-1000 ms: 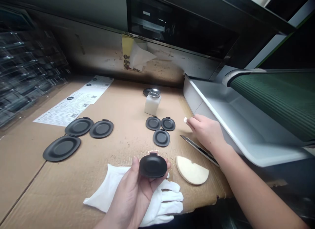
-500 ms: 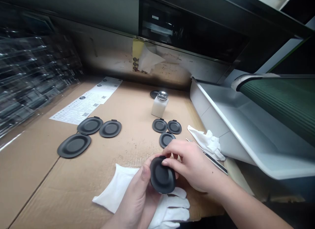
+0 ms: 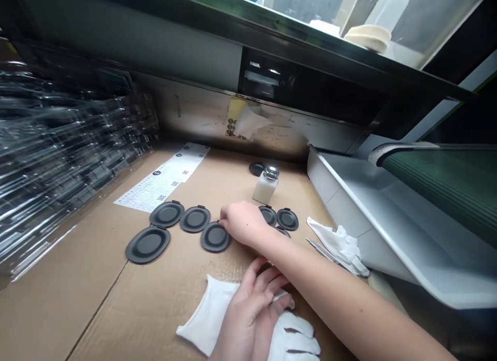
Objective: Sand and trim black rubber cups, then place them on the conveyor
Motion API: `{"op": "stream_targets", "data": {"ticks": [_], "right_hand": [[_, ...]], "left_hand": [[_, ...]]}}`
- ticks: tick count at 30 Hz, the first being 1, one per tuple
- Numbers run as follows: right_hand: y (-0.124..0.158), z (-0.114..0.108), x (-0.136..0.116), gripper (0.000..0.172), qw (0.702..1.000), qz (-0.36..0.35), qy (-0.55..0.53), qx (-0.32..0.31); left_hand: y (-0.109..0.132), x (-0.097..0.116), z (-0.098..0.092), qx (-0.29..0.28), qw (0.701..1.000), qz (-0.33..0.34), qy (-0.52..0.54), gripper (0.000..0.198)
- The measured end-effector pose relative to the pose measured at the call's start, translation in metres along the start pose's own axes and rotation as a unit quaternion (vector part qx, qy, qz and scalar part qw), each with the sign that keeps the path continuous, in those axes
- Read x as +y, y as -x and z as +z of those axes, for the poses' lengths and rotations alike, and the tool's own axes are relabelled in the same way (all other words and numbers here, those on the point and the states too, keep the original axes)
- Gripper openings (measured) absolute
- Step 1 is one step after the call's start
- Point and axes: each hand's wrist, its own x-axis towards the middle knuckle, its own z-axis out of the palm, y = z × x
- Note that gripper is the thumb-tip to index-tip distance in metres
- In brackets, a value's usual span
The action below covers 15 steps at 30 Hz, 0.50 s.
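My right hand [image 3: 244, 224] pinches the tab edge of a black oval lid [image 3: 215, 237], which lies on or just over the cardboard; the fingertips are partly hidden. Left of it are more black lids [image 3: 195, 219], several in a loose group. Another group of black lids [image 3: 287, 219] is partly covered by my right hand. My left hand [image 3: 260, 304] is palm up with its fingers loosely curled and apart, and I see no lid in it. It rests above a white glove [image 3: 297, 337], below my right forearm.
A white bottle with a metal top [image 3: 266, 186] stands behind the lids, near another black piece [image 3: 257, 168]. Printed sheets [image 3: 163, 179] lie at left, beside stacked clear plastic trays [image 3: 77, 159]. On the right are a crumpled white glove [image 3: 341, 247], a slim knife-like tool [image 3: 325, 252] and a grey bin [image 3: 345, 211].
The black lid has left my left hand; my right hand has carried it forward and left to the left-hand group. The head view has tilted up.
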Motion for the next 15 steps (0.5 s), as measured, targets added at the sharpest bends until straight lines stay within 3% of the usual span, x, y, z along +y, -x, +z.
{"op": "stream_targets", "data": {"ticks": [5,10,13,15], "right_hand": [[-0.02,0.007,-0.015,0.016,0.999,-0.022,0.011,-0.029],[-0.019,0.0,-0.022,0.021,0.998,-0.058,0.003,-0.035],[-0.004,-0.027,-0.014,0.031,0.997,-0.062,0.032,-0.024],[0.011,-0.059,0.007,0.037,0.997,-0.038,0.07,-0.002]], "left_hand": [[-0.005,-0.005,-0.011,-0.001,1.0,0.001,0.007,0.048],[-0.002,0.0,-0.001,0.023,1.0,-0.004,-0.005,0.043],[-0.001,0.007,0.003,0.049,0.998,-0.033,-0.025,0.045],[-0.007,0.012,-0.005,0.062,0.996,-0.056,-0.039,0.052]]}}
